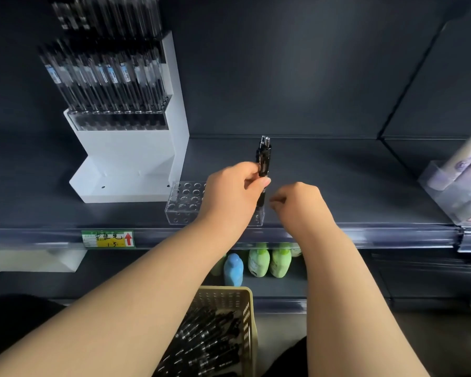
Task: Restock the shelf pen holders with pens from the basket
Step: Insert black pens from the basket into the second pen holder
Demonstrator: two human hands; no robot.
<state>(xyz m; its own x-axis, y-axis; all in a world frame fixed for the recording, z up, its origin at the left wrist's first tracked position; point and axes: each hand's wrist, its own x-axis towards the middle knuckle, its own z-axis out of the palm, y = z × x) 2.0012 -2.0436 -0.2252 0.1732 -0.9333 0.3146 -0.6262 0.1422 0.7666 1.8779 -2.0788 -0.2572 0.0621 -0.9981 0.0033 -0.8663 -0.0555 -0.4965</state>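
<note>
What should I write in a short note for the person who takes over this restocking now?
Left hand: grips a small bunch of pens, upright over the clear holder.
Right hand: fingers curled beside the pens' lower end; grip unclear.
Basket: lower down, many pens in it.
Done: nothing seen in the holder's visible holes.
Left: fill the holder from the bunch, then from the basket.

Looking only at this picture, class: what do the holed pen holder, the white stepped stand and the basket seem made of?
Holed pen holder: clear glossy plastic, likely acrylic; the shelf shows through. White stepped stand: opaque matte plastic or painted sheet; flat, sharp-edged faces. Basket: beige moulded plastic, seemingly; slotted walls.
</note>
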